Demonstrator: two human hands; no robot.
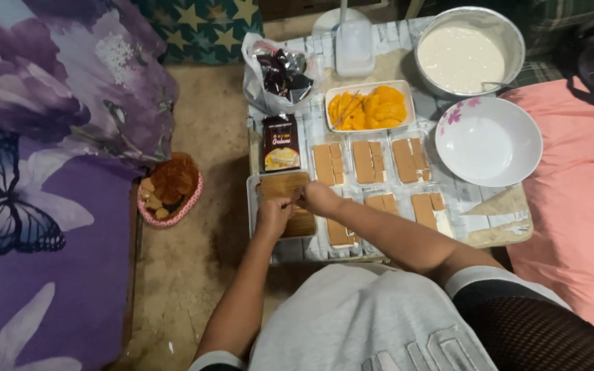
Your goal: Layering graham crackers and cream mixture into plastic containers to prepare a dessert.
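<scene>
My left hand (271,214) and my right hand (319,198) meet over a brown cracker sheet (284,187) lying in a clear tray (251,206) at the front left of the low table. Both pinch something small at its middle; what it is I cannot tell. Several clear tubs (369,163) lined with brown crackers stand in two rows to the right. A dark cracker box (280,143) lies just behind the tray.
A tray of yellow mango slices (370,107), a metal pot of white cream (463,56), an empty white bowl (488,142) and a plastic bag of dark packets (278,72) fill the back. A pink basket (170,191) sits on the floor left.
</scene>
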